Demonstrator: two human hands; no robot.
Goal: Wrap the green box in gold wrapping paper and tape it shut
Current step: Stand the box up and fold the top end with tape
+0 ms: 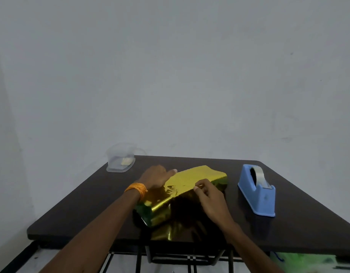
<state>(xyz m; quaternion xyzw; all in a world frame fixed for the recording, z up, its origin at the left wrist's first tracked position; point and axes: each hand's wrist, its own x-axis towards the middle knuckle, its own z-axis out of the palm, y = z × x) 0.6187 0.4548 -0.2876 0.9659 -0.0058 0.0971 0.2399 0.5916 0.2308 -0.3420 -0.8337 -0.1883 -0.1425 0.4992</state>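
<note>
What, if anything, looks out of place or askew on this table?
Nothing damaged or spilled. The clear container sits at the table's far left corner, seemingly overhanging the edge. The green box lies diagonally, its gold paper open at both ends, green showing; expected mid-wrap, with left hand pressing and right hand pinching the paper.

Gold wrapping paper [190,180]: shiny foil, folded over the green box [143,210]. The bundle lies flat and diagonal, just left of the blue tape dispenser [257,192]. Box mostly covered, with green showing only at the near-left and far-right open ends. Loose creased flap spreads nearward. Dispenser upright, tape roll loaded.
</note>
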